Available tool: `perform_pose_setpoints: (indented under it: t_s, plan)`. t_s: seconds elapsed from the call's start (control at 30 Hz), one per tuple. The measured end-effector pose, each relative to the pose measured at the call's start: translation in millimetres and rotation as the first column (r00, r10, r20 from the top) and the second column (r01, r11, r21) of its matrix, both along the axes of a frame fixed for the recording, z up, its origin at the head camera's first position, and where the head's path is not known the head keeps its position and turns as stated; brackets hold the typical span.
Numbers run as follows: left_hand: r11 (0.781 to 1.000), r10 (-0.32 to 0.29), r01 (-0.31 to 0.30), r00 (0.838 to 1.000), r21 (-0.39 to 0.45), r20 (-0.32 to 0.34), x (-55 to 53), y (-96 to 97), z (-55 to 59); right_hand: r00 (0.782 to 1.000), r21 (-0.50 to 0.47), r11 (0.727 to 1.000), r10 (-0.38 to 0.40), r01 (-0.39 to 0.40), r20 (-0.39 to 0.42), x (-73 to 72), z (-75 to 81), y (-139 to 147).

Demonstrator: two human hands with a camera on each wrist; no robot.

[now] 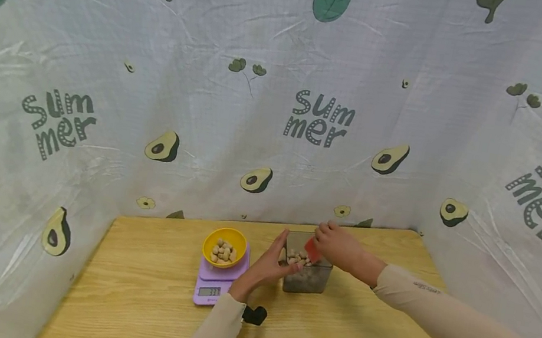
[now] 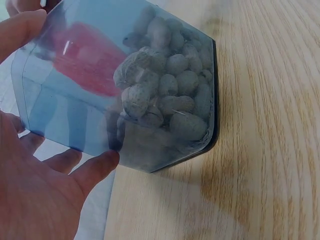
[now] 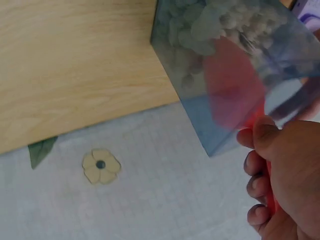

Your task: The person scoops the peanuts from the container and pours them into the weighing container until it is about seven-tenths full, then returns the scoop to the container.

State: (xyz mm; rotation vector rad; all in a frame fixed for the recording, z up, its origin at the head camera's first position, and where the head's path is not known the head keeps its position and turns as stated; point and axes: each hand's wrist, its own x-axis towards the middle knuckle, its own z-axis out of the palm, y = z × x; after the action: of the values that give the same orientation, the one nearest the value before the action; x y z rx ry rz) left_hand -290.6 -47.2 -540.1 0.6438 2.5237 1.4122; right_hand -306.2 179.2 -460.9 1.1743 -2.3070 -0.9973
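A clear grey plastic container (image 1: 304, 282) holds several peanuts in their shells (image 2: 172, 85). My left hand (image 1: 270, 266) holds its left side, with the thumb and fingers (image 2: 97, 169) spread around the walls. Inside the container is the blade of a red scoop (image 3: 232, 82), its tip at the peanuts. The handle is gripped in my right hand (image 1: 341, 248), with the fingers (image 3: 257, 186) curled round it above the rim. Left of the container, a yellow bowl (image 1: 207, 247) with peanuts stands on a purple kitchen scale (image 1: 226, 274) with a lit display.
All of this stands on a wooden table (image 1: 136, 296). A pale printed sheet (image 1: 214, 123) hangs behind it and along both sides. A small black object (image 1: 254, 315) shows beside my left wrist.
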Motion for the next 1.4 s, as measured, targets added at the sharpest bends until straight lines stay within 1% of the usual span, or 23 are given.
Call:
perform_pose_setpoints:
  t_s: [0.07,0.13,0.23,0.3,0.4,0.53,0.6,0.8,0.87,0.97,1.07,1.13,1.2,1.3,1.4]
  plan:
    - [1.0,-0.005,0.005,1.0,-0.006,-0.003,0.2,1.0,-1.0,0.999,0.012,1.0,-0.006,0.005,0.038,-3.1,-5.4,-1.9]
    - [1.0,-0.006,0.006,1.0,-0.007,-0.009,-0.3,1.7,-1.7,0.998,-0.004,1.0,0.0,0.0,0.065,-6.3,-9.0,-3.4]
    - [1.0,0.002,-0.002,1.0,-0.01,-0.021,-1.7,2.0,-1.7,0.996,-0.063,0.998,0.024,-0.018,0.091,-8.8,-11.1,-2.8]
    - [1.0,-0.001,0.001,0.999,-0.004,-0.037,-2.8,2.1,-1.0,0.992,-0.108,0.994,0.04,-0.026,0.123,-9.1,-11.9,-0.8]
    - [1.0,-0.003,0.003,0.999,-0.004,-0.037,-3.2,1.4,1.0,0.985,-0.148,0.989,0.05,-0.025,0.163,-9.2,-13.1,1.1]
    - [1.0,0.004,-0.004,1.0,-0.008,-0.015,-2.8,-0.8,3.6,0.986,-0.161,0.987,0.041,-0.014,0.162,-12.5,-15.6,-1.8]
    - [1.0,0.002,-0.002,1.0,-0.01,-0.014,-3.2,-1.9,3.1,0.987,-0.161,0.987,0.039,-0.013,0.159,-13.5,-16.1,-3.3]
    - [1.0,-0.02,0.02,1.0,-0.007,-0.02,-2.8,-2.1,-0.8,0.986,-0.163,0.987,0.013,0.014,0.163,-8.9,-15.5,-1.8]
    - [1.0,-0.016,0.016,1.0,-0.014,-0.013,-2.3,-1.5,-1.5,0.987,-0.172,0.985,0.016,0.012,0.161,-8.7,-16.1,-2.8]
    - [1.0,-0.005,0.005,1.0,-0.013,-0.005,-1.8,-1.2,-1.4,0.985,-0.192,0.981,0.041,-0.008,0.166,-11.2,-17.1,-6.6]
    - [1.0,0.0,0.0,1.0,-0.01,-0.005,-0.8,-0.8,-0.5,0.973,-0.237,0.971,0.06,-0.005,0.224,-14.3,-17.1,-9.9]
    - [1.0,0.001,-0.001,1.0,-0.013,-0.002,0.0,-0.5,0.1,0.958,-0.264,0.964,0.055,0.022,0.28,-15.2,-16.6,-10.7]
    - [1.0,0.002,-0.002,1.0,-0.017,0.006,0.7,-0.3,0.7,0.947,-0.281,0.958,0.04,0.054,0.317,-15.0,-15.9,-10.8]
    - [1.0,0.008,-0.008,1.0,-0.014,0.008,0.8,-1.0,0.1,0.948,-0.294,0.954,0.035,0.063,0.317,-13.9,-14.7,-10.9]
    - [1.0,0.012,-0.012,1.0,-0.013,0.007,0.1,-2.1,-0.4,0.954,-0.314,0.949,0.062,0.036,0.295,-14.0,-14.7,-11.5]
